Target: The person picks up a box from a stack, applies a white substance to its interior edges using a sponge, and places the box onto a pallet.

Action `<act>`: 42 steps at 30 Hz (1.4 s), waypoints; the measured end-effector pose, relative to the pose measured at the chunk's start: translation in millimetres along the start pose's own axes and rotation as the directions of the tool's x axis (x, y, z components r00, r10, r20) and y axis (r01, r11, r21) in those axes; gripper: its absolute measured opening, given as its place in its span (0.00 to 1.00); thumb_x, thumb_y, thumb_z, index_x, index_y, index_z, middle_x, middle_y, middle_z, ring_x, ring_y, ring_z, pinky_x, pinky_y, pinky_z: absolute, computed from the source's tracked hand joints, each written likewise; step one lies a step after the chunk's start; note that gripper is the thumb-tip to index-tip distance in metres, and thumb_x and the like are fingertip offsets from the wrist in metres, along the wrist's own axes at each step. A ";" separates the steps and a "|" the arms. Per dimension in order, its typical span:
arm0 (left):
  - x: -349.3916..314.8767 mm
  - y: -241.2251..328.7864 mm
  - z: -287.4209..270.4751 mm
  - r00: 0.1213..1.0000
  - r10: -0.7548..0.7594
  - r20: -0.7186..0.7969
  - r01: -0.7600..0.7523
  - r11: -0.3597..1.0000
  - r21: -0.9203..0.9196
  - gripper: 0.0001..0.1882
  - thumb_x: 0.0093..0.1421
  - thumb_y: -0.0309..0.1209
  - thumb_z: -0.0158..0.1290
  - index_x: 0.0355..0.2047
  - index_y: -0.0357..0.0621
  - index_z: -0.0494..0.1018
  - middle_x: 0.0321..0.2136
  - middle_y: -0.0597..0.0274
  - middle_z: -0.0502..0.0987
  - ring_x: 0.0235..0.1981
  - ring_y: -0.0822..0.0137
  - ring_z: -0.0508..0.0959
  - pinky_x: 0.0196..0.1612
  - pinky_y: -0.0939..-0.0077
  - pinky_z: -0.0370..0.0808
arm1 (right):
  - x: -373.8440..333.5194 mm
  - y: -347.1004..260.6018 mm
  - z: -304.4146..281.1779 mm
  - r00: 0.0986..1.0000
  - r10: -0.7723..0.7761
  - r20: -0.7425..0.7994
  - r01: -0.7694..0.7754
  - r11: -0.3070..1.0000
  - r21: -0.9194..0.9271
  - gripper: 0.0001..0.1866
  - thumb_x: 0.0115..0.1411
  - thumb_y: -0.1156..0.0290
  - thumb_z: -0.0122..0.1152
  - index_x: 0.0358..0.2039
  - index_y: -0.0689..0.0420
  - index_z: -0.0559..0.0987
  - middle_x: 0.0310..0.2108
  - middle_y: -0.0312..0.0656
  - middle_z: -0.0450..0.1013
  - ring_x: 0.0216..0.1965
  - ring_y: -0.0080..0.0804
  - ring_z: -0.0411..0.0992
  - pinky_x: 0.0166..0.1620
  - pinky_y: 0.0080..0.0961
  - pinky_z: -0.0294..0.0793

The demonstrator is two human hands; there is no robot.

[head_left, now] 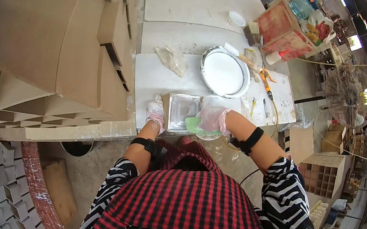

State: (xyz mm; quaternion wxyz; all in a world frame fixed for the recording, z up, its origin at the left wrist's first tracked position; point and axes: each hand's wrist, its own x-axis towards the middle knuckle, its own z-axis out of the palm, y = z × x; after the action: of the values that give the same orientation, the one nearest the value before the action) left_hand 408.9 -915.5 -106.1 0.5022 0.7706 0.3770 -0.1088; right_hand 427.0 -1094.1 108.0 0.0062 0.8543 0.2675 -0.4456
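A small rectangular open box [183, 112] with a tan left side and wet white-coated inside lies near the table's front edge. My left hand [155, 111], in a thin clear glove, grips the box's left side. My right hand [214, 119], gloved too, is closed on a flat green scraper-like piece [194, 125], whose edge reaches over the box's right side. Just beyond stands a round tub of white paint [225, 72], its rim smeared. A wide brush [240, 56] rests across that rim. Beneath my right hand a round pale rim shows in part.
Stacked cardboard boxes [84, 41] rise along the left. A crumpled plastic piece [172, 60] lies left of the tub; an orange air gun [267, 76] with a yellow hose lies right of it. Further off are a white bowl [236, 19], a red crate [279, 26] and a fan [352, 95].
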 end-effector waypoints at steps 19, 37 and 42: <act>23.2 -11.6 8.8 1.000 -0.007 0.004 0.007 1.000 0.024 0.36 0.61 0.57 0.32 0.31 0.34 0.77 0.29 0.41 0.77 0.36 0.44 0.76 0.41 0.57 0.71 | -8.8 -4.6 8.1 0.840 0.064 -0.539 0.240 0.847 0.475 0.17 0.57 0.54 0.56 0.40 0.52 0.76 0.30 0.44 0.75 0.33 0.34 0.73 0.39 0.29 0.71; 48.3 -34.4 26.4 0.999 0.051 -0.020 -0.050 0.997 0.055 0.36 0.60 0.58 0.35 0.25 0.34 0.77 0.22 0.41 0.76 0.30 0.44 0.77 0.35 0.57 0.71 | 37.5 -30.7 39.5 0.700 -0.017 -0.714 -0.009 0.999 -0.032 0.17 0.54 0.62 0.54 0.45 0.50 0.71 0.40 0.46 0.71 0.39 0.42 0.72 0.39 0.38 0.71; 37.8 -25.1 19.3 0.996 0.068 -0.059 -0.062 0.994 0.086 0.37 0.60 0.59 0.35 0.25 0.34 0.77 0.22 0.40 0.76 0.30 0.45 0.77 0.34 0.56 0.71 | 50.8 -16.4 30.8 0.608 0.004 -0.794 0.088 0.993 0.073 0.15 0.55 0.62 0.52 0.43 0.50 0.72 0.37 0.46 0.71 0.39 0.43 0.72 0.39 0.39 0.72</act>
State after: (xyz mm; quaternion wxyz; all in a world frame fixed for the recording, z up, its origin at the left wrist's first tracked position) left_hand 421.8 -908.8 -153.2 0.4608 0.8059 0.3622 -0.0841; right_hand 419.4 -1064.8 54.3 -0.1678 0.9558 0.2390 -0.0353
